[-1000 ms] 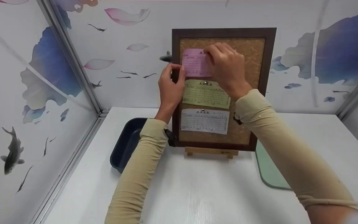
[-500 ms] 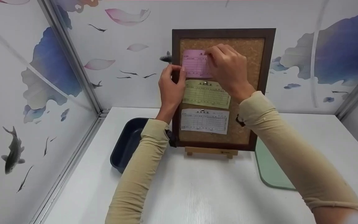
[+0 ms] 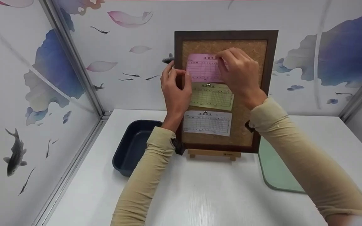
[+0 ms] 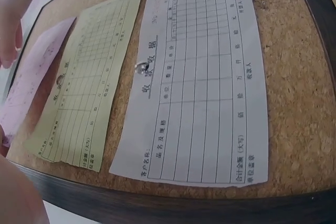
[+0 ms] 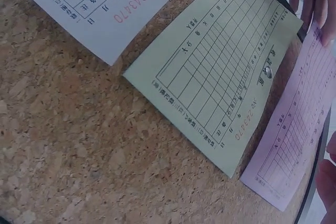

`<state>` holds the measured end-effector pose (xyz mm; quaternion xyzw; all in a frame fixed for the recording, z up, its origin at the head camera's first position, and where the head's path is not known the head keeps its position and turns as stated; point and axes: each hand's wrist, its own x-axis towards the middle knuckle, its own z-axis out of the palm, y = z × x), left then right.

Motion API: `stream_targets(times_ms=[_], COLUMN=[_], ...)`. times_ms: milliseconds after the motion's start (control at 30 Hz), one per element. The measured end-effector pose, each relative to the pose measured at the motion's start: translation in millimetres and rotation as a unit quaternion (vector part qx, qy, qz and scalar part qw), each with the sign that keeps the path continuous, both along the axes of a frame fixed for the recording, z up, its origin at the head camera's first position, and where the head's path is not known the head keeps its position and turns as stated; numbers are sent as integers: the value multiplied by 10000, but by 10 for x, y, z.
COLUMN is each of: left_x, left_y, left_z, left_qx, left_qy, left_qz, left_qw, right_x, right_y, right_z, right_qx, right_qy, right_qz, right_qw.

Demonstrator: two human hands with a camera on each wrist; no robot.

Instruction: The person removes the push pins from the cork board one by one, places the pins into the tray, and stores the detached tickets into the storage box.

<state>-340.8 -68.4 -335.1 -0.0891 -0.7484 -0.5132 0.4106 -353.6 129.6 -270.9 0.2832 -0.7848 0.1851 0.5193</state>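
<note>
Two tan sleeves (image 3: 303,157) reach in from the near side of the white bench (image 3: 193,194); beyond the left one, near the bench's far left corner, sits a dark blue tray (image 3: 130,147), while a green mat (image 3: 276,171) lies toward the right edge, partly under the right arm. Farther in, a wooden easel (image 3: 212,153) carries a framed cork board (image 3: 200,140); the hands work at its upper part.

The change is small: the pink slip (image 3: 203,69) sits slightly lower and farther from the board's left edge than half a second ago, and the right hand has shifted rightward with it; this suggests its place is being adjusted and is not yet settled. The left hand (image 3: 178,92) appears to pinch the slip's left edge between thumb and forefinger, a gap open behind the tips; the right hand (image 3: 240,72), fingers curled, seems to pinch its top edge, though whether a pin is between the tips is hidden.

The pink slip lies toward the board's upper left corner; below it hang a green slip (image 3: 212,97) and, nearer the bottom edge, a white slip (image 3: 206,124), each with a pin at its heading; behind stands a painted wall (image 3: 231,15).
</note>
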Motion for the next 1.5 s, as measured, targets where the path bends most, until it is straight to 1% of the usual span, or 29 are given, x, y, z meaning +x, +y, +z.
stream_targets(times_ms=[100,233,333,433,533,833,933,1067,1267,1367,1500], left_x=[56,130,169,217,269,413,462,515,585,616,653], left_y=[-8,-61,-115,-148,-170,-275,-313,-360,-447,-507,-597], left_z=[-23,-13,18,34,13,-56,-75,-111,-191,-246,-330], left_qx=[11,80,106,105,56,-187,-210,-207,-89,-24,187], left_qy=[214,455,581,627,692,1055,1088,1105,1146,1097,939], left_qz=[-32,-263,-403,-504,-599,-792,-760,-675,-713,-695,-715], left_qw=[9998,9986,9974,9967,9958,9911,9909,9914,9908,9915,9928], right_x=[41,103,153,214,285,488,555,656,801,876,1000], right_y=[52,116,163,224,287,483,558,650,758,802,853], right_z=[-37,-82,-99,-120,-154,-254,-298,-384,-525,-591,-686], right_qx=[-99,-293,-486,-674,-878,-1300,-1400,-1419,-1455,-1530,-1685], right_qy=[-25,31,52,-44,-171,-345,-370,-398,-412,-398,-383], right_qz=[77,129,210,332,442,500,582,561,534,492,461], right_qw=[9999,9995,9986,9972,9950,9897,9877,9875,9871,9862,9839])
